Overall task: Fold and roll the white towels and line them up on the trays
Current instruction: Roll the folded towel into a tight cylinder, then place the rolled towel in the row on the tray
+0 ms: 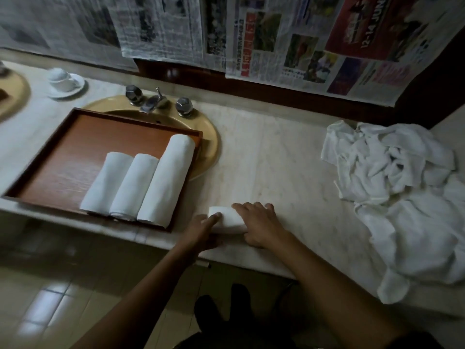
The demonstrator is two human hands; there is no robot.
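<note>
Rolled towel [226, 217]: lies on the table [276, 159] at its near edge, just right of the tray's near right corner and under both hands.
Long axis: left to right along the table edge, roughly crosswise to the rolls already on the tray.
Left hand [203, 230]: open, with straight fingers touching the roll's left end; it is the hand nearer the tray.
Right hand [259, 224]: open, with its fingers laid nearly straight across the top of the roll, pressing rather than clenching, and its thumb at the near side.
Tray [75, 159]: reddish wood with a raised dark rim, rectangular, resting partly over the yellow sink basin [208, 137].
Three rolls [134, 186]: side by side and touching, running near to far; the rightmost is the longest and sits against the right rim.
Free space: bare wood to the left of the row, so the new roll probably has to turn about a quarter and pass over its neighbours.
Texture: soft white terry, a compact cylinder likely to loosen if released.
Loose towels [402, 197]: a crumpled white heap, well apart at the right end of the table.
Table surface: pale veined marble, smooth.
</note>
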